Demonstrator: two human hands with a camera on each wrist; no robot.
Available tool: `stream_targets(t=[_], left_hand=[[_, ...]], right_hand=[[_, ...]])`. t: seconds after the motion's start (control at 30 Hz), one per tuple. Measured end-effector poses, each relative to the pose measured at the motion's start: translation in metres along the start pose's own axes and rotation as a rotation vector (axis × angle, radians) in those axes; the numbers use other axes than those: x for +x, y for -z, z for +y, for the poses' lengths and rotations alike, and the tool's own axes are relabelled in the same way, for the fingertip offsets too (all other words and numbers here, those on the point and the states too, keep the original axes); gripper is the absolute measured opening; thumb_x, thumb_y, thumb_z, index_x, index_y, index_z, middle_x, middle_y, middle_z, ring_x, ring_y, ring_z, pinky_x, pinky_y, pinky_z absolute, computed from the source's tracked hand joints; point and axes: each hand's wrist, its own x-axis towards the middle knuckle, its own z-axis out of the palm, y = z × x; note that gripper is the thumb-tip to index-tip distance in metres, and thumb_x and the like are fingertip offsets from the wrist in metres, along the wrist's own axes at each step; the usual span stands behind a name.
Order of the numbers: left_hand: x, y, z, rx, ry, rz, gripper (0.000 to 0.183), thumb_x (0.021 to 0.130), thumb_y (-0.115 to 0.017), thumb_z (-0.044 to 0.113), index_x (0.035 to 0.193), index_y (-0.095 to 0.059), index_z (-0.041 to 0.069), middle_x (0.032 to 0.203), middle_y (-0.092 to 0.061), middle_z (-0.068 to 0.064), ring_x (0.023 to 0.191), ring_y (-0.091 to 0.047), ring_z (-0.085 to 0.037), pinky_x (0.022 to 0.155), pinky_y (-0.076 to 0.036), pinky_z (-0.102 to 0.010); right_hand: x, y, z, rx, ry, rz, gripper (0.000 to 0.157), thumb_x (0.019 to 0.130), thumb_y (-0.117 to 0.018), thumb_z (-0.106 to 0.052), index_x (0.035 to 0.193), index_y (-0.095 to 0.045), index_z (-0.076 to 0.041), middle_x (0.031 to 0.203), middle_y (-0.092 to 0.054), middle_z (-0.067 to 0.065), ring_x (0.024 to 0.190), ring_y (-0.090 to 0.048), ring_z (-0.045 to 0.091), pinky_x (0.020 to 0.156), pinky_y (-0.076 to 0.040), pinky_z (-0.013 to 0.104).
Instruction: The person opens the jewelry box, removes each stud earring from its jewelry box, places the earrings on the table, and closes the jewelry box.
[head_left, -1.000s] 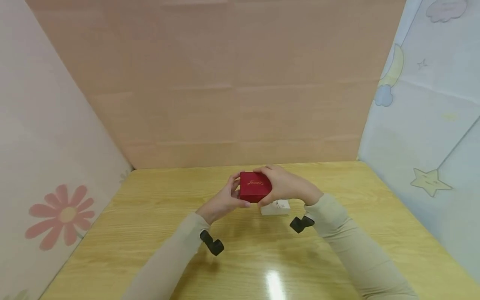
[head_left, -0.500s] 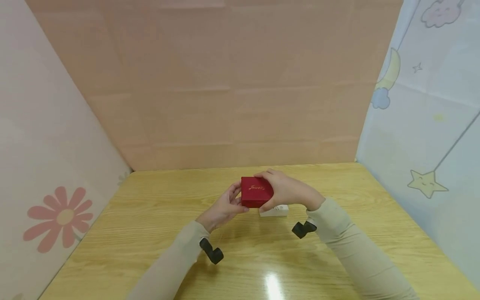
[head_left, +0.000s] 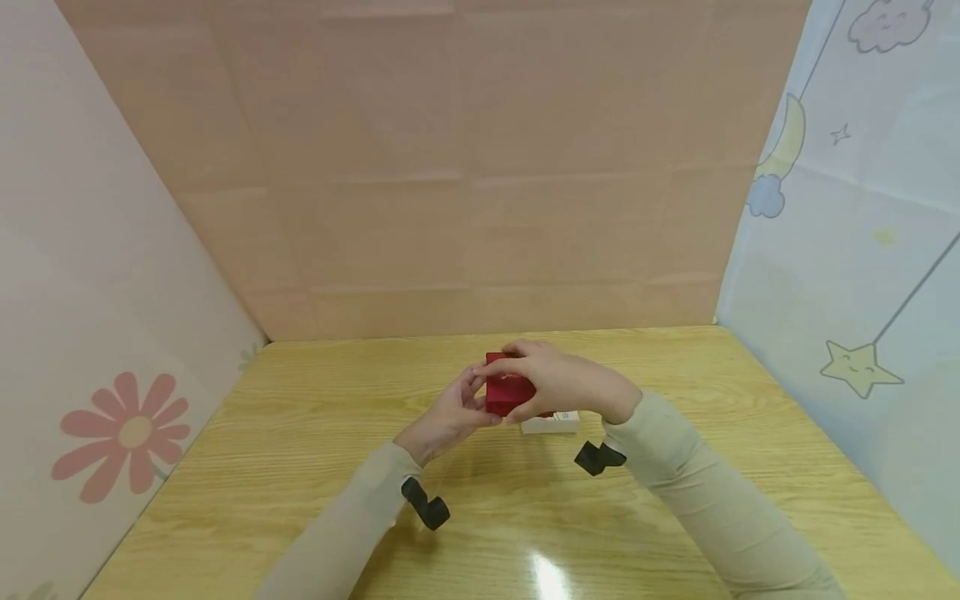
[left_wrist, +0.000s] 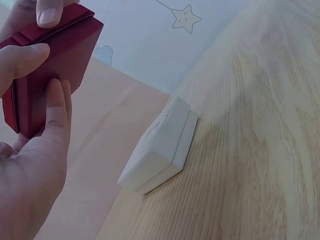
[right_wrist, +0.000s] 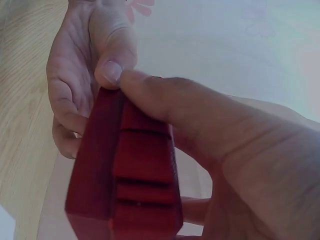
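Now, red box (head_left: 506,397), right hand (head_left: 561,382) farther across

No text legible. Small, glossy red square-edged box (head_left: 510,395): trace of gold lettering on top, mostly covered by the right hand (head_left: 564,382), unreadable. Low white rectangular box (left_wrist: 161,146): few dark printed marks, upper face, too small to read.

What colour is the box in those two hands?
The box is deep red; the right wrist view shows it best, up close.
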Motion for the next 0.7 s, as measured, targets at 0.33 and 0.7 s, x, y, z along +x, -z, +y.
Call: stream_targets(t=[0.33,0.7], left_hand=[[0.0,-0.001,-0.008,0.025,-0.015,-0.032,0.072,0.083,-0.057,-0.015,0.14,-0.021,0.011,0.147,-0.026,-0.006,0.12,-0.046,-0.034,0.09,-0.046,-0.035],[0.003,-0.002,-0.013,0.065,0.014,0.012,0.073,0.083,-0.056,-0.015,0.14,-0.021,0.014,0.146,-0.026,-0.003,0.121,-0.045,-0.034,0.091,-0.045,-0.038]], right_hand=[[0.002,0.0,0.002,0.047,-0.001,-0.033,0.049,0.07,-0.081,-0.029,0.114,-0.06,-0.035,0.119,-0.047,0.003,0.1,-0.049,0.021,0.074,-0.05,0.035],[-0.004,-0.005,0.018,0.161,0.037,0.042,0.047,0.071,-0.081,-0.028,0.111,-0.059,-0.038,0.12,-0.042,0.0,0.099,-0.049,0.017,0.074,-0.049,0.029]])
